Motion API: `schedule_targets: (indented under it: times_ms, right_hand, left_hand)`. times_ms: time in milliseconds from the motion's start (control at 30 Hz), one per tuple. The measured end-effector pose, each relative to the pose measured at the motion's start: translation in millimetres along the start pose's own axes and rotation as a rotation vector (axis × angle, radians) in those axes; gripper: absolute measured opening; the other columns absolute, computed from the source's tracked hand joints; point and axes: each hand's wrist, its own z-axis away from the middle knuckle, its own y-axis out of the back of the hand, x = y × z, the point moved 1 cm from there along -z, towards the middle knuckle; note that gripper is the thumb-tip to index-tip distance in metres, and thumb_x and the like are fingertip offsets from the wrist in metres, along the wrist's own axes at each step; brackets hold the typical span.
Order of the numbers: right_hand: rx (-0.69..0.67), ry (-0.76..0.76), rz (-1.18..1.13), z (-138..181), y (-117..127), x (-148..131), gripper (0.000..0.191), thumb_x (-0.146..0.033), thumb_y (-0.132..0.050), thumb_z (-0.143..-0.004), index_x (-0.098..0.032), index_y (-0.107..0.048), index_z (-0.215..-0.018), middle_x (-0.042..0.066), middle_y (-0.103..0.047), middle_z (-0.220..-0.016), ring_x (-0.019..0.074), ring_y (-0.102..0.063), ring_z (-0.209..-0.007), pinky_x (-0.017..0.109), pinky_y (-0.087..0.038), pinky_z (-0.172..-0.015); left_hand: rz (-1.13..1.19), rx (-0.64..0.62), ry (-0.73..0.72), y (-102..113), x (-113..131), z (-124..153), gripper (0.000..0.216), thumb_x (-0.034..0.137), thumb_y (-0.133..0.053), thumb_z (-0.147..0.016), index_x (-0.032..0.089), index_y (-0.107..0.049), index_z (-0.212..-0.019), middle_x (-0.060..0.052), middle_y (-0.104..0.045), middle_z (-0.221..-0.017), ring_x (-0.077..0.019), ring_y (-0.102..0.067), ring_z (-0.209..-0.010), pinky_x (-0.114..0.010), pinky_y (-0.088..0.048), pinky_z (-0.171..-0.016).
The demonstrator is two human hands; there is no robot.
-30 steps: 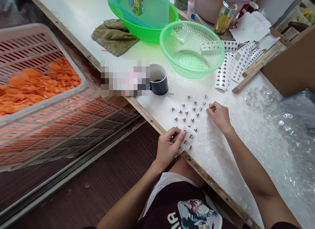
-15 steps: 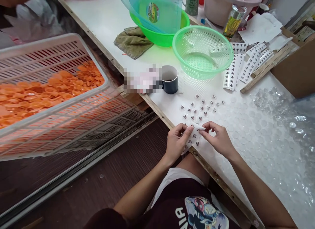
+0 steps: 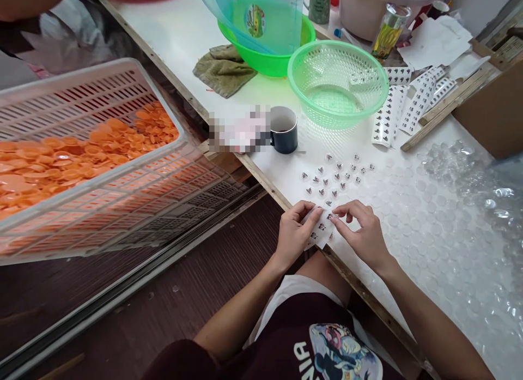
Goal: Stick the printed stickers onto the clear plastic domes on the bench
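My left hand (image 3: pixel 295 231) pinches a white sticker sheet (image 3: pixel 320 234) between thumb and fingers, just over the table's front edge. Small dark printed pictures run in rows along the sheet. At its right edge, the thumb and forefinger of my right hand (image 3: pixel 362 230) close on a sticker (image 3: pixel 330 216); whether it has come off the sheet is hard to see. Beyond my hands, several clear round discs (image 3: pixel 335 193) with the same dark picture lie on the white table. To the right spread many plain clear discs (image 3: pixel 412 227).
A dark mug (image 3: pixel 284 134) and a light green basket (image 3: pixel 339 118) stand past the discs. More sticker sheets (image 3: pixel 384 115) lie by wooden strips (image 3: pixel 445 110) and a cardboard box (image 3: pixel 494 107). A white crate (image 3: pixel 163 145) of orange pieces (image 3: pixel 81 156) is at left, near a brown cloth (image 3: pixel 224 72).
My right fingers have shifted slightly on the sheet's edge. The sheet's upper corner, folded over before, now lies flatter. The view has moved a little.
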Motion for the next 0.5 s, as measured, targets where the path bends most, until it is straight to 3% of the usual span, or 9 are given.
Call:
schedule_targets:
  times_ms: [200, 267, 367, 500]
  right_hand:
    - [0.155, -0.083, -0.177, -4.8, 0.2, -2.7, 0.006, -0.028, -0.064, -0.092, -0.024, -0.064, -0.086, 0.0, -0.065, -0.083, 0.0175, -0.055, -0.076, 0.035, -0.043, -0.077]
    - [0.147, -0.128, -0.247, -8.1, -4.5, -3.0, 0.008, -0.029, -0.065, -0.09, -0.025, -0.064, -0.098, 0.001, -0.066, -0.088, 0.018, -0.058, -0.082, 0.034, -0.044, -0.079]
    - [0.073, -0.159, -0.313, -10.9, -14.2, -4.5, 0.03, -0.026, -0.066, -0.088, -0.027, -0.057, -0.117, -0.001, -0.068, -0.09, 0.0177, -0.063, -0.087, 0.036, -0.044, -0.088]
    - [0.102, -0.161, -0.42, -12.4, -17.2, -5.9, 0.035, -0.024, -0.067, -0.087, -0.027, -0.049, -0.117, -0.004, -0.066, -0.082, 0.0167, -0.065, -0.082, 0.037, -0.047, -0.089]
  left_hand:
    - [-0.017, -0.01, 0.001, 1.0, -3.4, 1.1, 0.026, 0.038, -0.069, -0.088, 0.016, -0.063, -0.075, 0.003, -0.057, -0.065, -0.0101, -0.044, -0.058, -0.022, -0.036, -0.055]
    - [-0.027, -0.024, -0.009, 1.2, -4.6, 1.6, 0.027, 0.039, -0.069, -0.088, 0.016, -0.063, -0.074, 0.003, -0.056, -0.065, -0.0101, -0.044, -0.059, -0.022, -0.036, -0.055]
    - [-0.042, -0.081, -0.036, 2.0, -5.7, 2.3, 0.028, 0.038, -0.068, -0.089, 0.015, -0.064, -0.073, 0.002, -0.057, -0.066, -0.0106, -0.045, -0.061, -0.022, -0.037, -0.057]
    - [-0.04, -0.154, -0.038, 4.5, -5.5, 3.7, 0.027, 0.039, -0.066, -0.091, 0.015, -0.067, -0.079, 0.001, -0.06, -0.069, -0.0114, -0.048, -0.063, -0.022, -0.038, -0.058]
